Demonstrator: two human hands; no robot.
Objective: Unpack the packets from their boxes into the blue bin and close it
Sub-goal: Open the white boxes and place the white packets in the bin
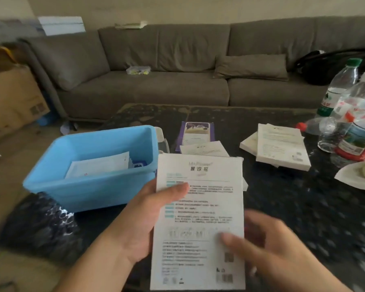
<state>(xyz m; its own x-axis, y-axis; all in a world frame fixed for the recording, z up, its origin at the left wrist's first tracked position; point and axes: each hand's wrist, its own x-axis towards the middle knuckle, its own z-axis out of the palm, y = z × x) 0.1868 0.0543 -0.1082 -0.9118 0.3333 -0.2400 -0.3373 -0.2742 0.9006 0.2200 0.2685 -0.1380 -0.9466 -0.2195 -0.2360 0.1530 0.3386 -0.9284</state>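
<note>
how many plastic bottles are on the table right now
3. A green-capped bottle and a white-capped bottle stand at the table's right edge; a red-capped bottle lies beside them. More may be out of frame.

Blurred Chinese heading on white box [200, 207]

blue bin [89, 186], white box [200, 218] (teal labels)

Both hands hold a white box [200, 220] upright over the dark counter [303, 207]: left hand [143, 220] grips its left edge, right hand [268, 245], blurred, its lower right. The blue bin [93, 186], open, holds white packets [99, 165].
</note>
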